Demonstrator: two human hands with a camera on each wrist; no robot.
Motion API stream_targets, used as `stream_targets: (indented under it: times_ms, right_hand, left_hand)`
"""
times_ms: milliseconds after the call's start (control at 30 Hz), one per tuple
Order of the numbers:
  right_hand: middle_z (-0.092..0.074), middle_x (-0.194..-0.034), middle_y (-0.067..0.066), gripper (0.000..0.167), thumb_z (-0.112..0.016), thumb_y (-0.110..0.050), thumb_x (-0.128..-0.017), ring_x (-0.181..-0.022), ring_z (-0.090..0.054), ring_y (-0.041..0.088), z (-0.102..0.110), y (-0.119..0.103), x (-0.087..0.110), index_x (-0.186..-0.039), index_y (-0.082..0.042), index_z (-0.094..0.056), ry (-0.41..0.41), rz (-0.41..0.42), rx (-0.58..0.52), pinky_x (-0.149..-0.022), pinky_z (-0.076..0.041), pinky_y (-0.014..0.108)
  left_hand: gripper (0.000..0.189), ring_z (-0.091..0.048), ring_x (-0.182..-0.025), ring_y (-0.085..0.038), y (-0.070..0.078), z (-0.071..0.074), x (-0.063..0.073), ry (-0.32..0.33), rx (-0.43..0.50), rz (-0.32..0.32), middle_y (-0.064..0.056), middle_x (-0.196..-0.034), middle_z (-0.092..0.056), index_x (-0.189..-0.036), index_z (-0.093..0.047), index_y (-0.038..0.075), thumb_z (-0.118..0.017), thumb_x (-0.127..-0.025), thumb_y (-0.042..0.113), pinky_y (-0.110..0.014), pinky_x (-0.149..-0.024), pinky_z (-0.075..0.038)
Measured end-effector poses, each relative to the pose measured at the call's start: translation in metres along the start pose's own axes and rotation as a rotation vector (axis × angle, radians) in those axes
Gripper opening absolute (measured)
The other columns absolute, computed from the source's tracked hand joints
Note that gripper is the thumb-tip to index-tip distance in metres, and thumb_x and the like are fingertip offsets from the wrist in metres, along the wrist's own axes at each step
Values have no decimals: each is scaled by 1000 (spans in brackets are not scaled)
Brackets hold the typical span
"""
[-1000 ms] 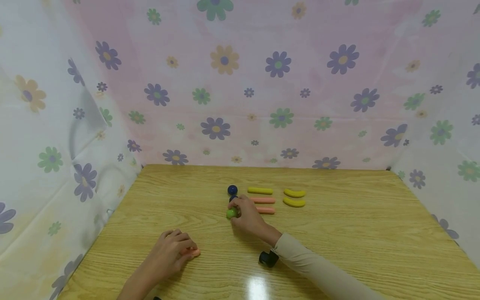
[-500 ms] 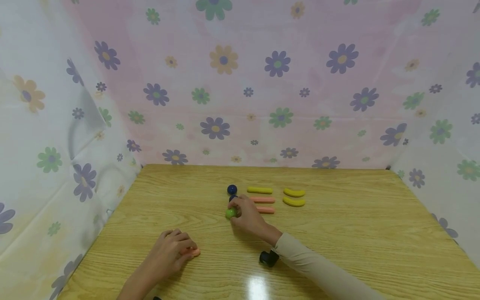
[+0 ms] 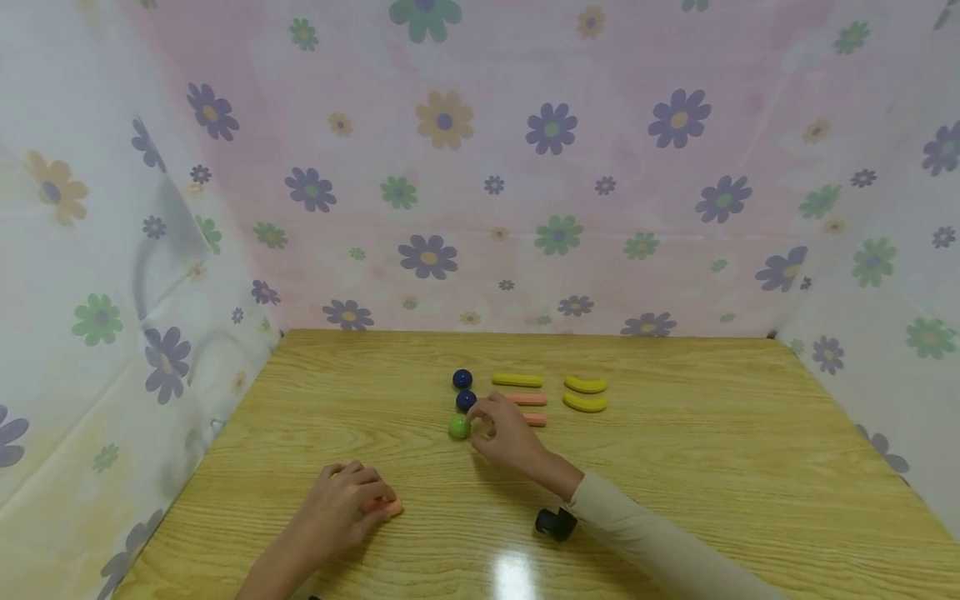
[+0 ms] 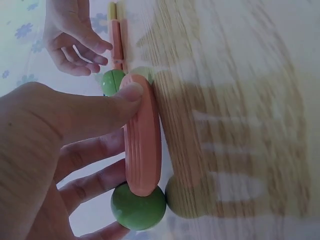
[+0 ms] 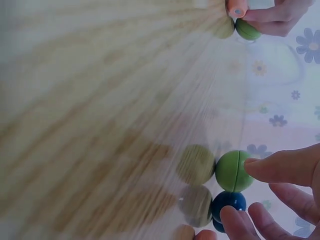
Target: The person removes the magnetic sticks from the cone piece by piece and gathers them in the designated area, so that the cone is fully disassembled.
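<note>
My left hand (image 3: 341, 512) pinches a salmon-coloured ridged stick (image 4: 142, 145) low over the wood-look table. A green ball (image 4: 139, 207) sits against that stick's near end in the left wrist view, by the fingers; whether they touch it cannot be told. Farther forward, my right hand (image 3: 513, 437) has its thumb and fingers apart, holding nothing. Just left of its fingertips lies another green ball (image 3: 459, 427), with a narrow gap in the head view. Behind that ball stand two dark blue balls (image 3: 466, 401) in a line.
Right of the balls lie a straight yellow stick (image 3: 517, 380) and two salmon sticks (image 3: 536, 419), partly behind my right hand. Two curved yellow pieces (image 3: 585, 403) lie farther right. A black device (image 3: 555, 524) is at my right wrist. Flower-patterned cloth (image 3: 510, 208) walls the table's back and sides.
My right hand has let go of the green ball and drawn back slightly to the right, uncovering the nearer blue ball. My left hand has stayed in place with the salmon stick.
</note>
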State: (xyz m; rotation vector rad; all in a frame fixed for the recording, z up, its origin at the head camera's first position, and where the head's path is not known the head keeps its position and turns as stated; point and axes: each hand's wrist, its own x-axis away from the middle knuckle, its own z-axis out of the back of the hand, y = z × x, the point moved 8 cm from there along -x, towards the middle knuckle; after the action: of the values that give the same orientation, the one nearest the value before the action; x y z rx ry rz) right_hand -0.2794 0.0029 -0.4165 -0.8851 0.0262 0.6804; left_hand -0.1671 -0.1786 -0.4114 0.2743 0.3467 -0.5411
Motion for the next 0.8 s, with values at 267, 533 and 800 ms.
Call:
stream_targets:
  times_ms: [267,533,800]
  right_hand:
    - [-55,-95,14,23,-74,4,-75,-87,-54,27,-1,-9,15,-96,-2,-66,-45,12,-25,-63,-50,27]
    - [-56,-102,5,25,-76,2,-76,-90,-57,25,-33,-34,30,-97,-5,-65,-240,69,-71,-63,-50,19]
    - [-55,-99,-9,29,-73,0,-75,-88,-51,6,-66,-56,39,-99,-17,-66,-386,160,28,-75,-43,18]
  left_hand:
    - [11,-47,-81,-7,-2,-1,4,-11,7,32,15,-88,-53,-74,-68,31,-75,-79,38,-33,-66,-40]
    - [17,-44,-84,-7,-1,-1,3,-7,73,24,11,-92,-49,-76,-68,26,-84,-69,23,-27,-65,-45]
    - [30,-51,-93,-12,2,-4,6,-102,249,31,10,-102,-48,-86,-67,24,-82,-70,4,-32,-75,-51]
